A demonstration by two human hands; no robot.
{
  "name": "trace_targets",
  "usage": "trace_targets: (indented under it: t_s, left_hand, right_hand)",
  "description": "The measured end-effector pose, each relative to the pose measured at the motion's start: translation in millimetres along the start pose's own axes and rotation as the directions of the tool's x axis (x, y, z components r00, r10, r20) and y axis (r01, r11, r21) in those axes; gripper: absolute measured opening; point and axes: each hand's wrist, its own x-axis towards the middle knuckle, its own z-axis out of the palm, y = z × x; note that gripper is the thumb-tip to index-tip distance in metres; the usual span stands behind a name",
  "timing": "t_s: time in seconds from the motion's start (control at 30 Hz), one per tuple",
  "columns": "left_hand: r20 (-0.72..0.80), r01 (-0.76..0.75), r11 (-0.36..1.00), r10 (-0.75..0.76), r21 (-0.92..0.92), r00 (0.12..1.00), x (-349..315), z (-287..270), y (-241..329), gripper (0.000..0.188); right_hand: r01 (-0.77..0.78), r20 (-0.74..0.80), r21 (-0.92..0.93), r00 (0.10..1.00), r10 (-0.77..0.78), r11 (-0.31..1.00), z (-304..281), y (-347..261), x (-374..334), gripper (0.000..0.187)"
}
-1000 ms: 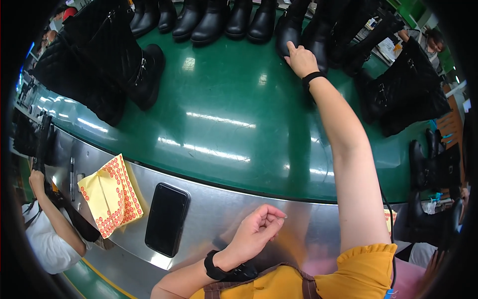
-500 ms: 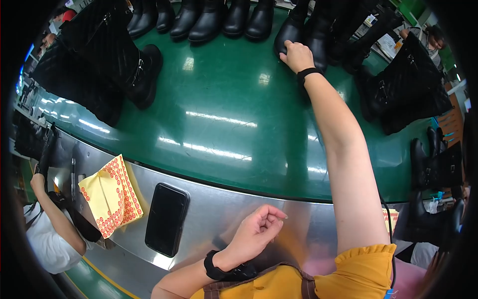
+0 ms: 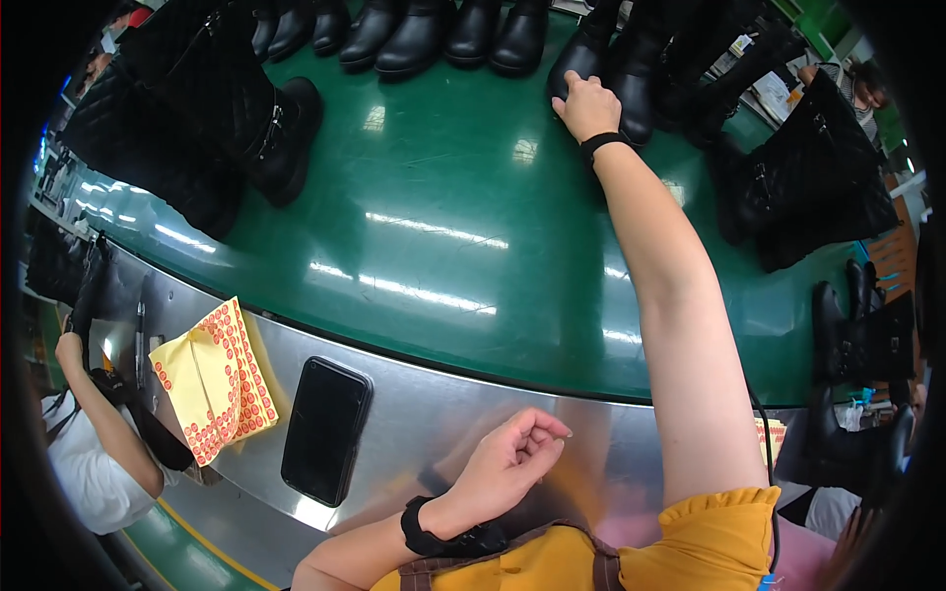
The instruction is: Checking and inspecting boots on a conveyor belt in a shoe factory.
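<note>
My right arm stretches far across the green surface. My right hand is on the front of a smooth black boot, its fingers bent over the toe and partly hidden by the back of the hand. Close beside it stands another black boot. Near my body, my left hand hovers over the metal edge with fingers curled in and thumb near them, nothing in its grasp. A black phone lies on the metal to its left.
Yellow sticker sheets with red round labels lie left of the phone, beside a pen. Several black boots line the far side. Quilted black boots stand at left and right. A co-worker's arm is at far left.
The view has shifted slightly. My right hand stays on the boot's toe, and my left hand keeps its curled pose.
</note>
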Motion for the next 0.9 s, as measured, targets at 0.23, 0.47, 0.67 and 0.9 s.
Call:
trace_targets:
  t_s: [0.23,0.47,0.67,0.9]
  left_hand:
    - [-0.011,-0.014,0.999,0.014,0.033,1.000,1,1,0,0.014]
    - [0.003,-0.066,0.991,0.066,0.113,0.998,-1,0,1,0.017]
    - [0.071,-0.151,0.969,0.140,0.195,0.988,2,-3,-1,0.019]
    - [0.031,-0.123,0.989,0.121,0.079,0.992,6,0,-9,0.018]
  right_hand:
    - [-0.017,-0.031,0.000,0.999,0.017,1.000,2,-4,3,0.039]
    - [0.093,0.054,-0.030,0.994,-0.091,0.995,10,-5,11,0.025]
    - [0.338,0.046,0.191,0.935,-0.352,0.922,-13,35,-4,0.033]
    - [-0.015,0.012,0.153,1.000,0.013,0.988,-56,94,-59,0.016]
